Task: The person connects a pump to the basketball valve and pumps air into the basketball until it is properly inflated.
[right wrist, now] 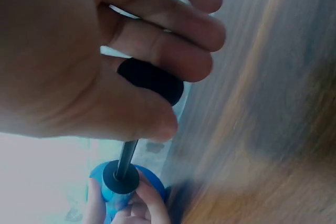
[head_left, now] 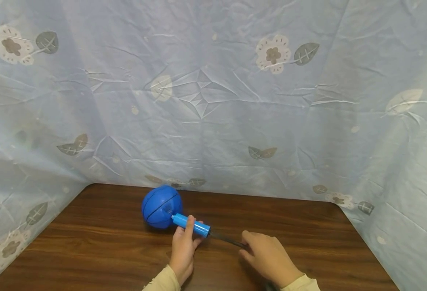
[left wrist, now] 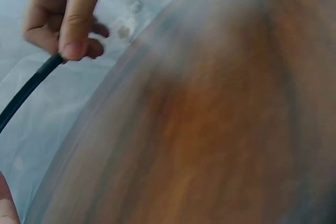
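A blue ball (head_left: 158,202) with black seam lines, like a small basketball, rests on the wooden table. The nozzle end of a blue hand pump (head_left: 200,228) meets its right side. My left hand (head_left: 183,248) grips the pump's barrel, thumb lying along the top. From the barrel a dark rod (head_left: 228,239) extends right to my right hand (head_left: 271,256). In the right wrist view, thumb and curled fingers hold the pump's black handle (right wrist: 152,81). The left wrist view also catches the right hand (left wrist: 68,19) at the rod's end; the ball is out of that view.
The brown wooden table (head_left: 89,234) has rounded far corners. A pale blue fabric sheet (head_left: 213,133) with flower and leaf prints hangs behind the table and along both sides.
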The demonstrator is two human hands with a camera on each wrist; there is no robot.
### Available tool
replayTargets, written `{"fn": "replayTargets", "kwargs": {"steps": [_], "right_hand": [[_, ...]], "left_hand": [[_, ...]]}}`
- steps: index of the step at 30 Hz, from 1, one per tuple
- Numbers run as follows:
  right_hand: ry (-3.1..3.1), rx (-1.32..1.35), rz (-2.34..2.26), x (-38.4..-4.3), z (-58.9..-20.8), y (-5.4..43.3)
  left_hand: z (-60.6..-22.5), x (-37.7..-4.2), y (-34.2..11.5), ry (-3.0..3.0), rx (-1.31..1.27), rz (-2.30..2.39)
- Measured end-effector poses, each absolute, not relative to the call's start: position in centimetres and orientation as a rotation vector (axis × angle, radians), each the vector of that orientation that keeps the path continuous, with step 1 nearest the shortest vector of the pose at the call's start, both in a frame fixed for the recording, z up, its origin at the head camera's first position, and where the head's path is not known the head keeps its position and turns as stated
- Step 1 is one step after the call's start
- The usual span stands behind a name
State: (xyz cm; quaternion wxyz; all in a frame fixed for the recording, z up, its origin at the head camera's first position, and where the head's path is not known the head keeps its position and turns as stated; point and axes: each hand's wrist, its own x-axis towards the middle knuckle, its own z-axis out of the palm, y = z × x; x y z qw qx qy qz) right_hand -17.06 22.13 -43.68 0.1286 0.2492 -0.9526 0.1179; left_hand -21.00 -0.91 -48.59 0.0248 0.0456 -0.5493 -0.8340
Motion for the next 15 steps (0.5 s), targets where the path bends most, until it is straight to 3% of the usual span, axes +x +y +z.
{"fn": "replayTargets", "kwargs": {"steps": [15], "right_hand": [[-2.770,0.853,0.374,-17.3,-43.7,21.6]], "left_hand": [[-48.8,-18.8,1.4,-1.786,-0.108,-2.808]]}}
